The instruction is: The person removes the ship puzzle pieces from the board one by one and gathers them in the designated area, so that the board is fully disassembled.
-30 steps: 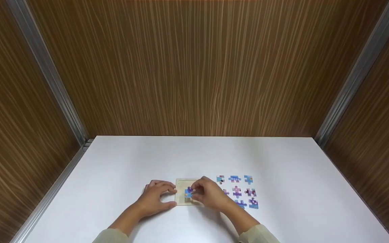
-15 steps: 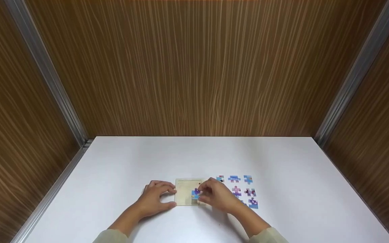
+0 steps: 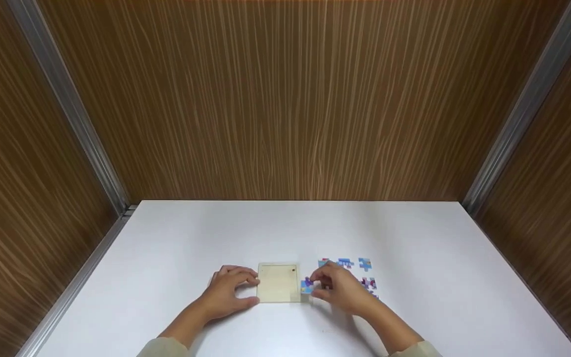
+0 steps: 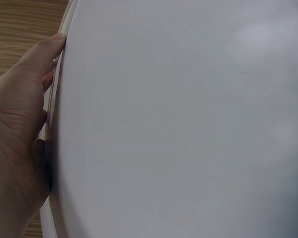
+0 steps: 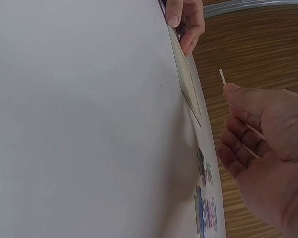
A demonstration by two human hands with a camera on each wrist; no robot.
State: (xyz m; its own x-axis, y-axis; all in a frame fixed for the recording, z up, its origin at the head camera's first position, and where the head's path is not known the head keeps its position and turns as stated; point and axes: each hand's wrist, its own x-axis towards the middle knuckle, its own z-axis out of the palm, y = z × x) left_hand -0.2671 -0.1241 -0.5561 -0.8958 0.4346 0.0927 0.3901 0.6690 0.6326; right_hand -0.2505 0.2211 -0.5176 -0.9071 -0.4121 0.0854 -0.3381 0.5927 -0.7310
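Observation:
A jigsaw piece [image 3: 306, 286], blue with a purple tab, is pinched between the thumb and fingers of my right hand [image 3: 340, 288]. It is just right of a square pale wooden puzzle tray [image 3: 278, 283] and raised off the table; in the right wrist view only the piece's thin edge [image 5: 222, 76] shows. No pieces lie in the tray. My left hand [image 3: 228, 291] rests on the table with its thumb and fingertips touching the tray's left edge, fingers spread and slightly bent. In the left wrist view this hand [image 4: 17, 119] partly hides the tray's edge.
Several loose jigsaw pieces, such as a blue one [image 3: 365, 263] and a pink-purple one [image 3: 369, 283], lie in rows right of the tray, partly hidden by my right hand. Everything rests on a white table [image 3: 285, 228], with wood-grain panels [image 3: 285, 99] behind and at both sides.
My right hand has moved to the right, carrying the jigsaw piece from above the tray to beyond its right edge. The left hand and the tray have stayed in place.

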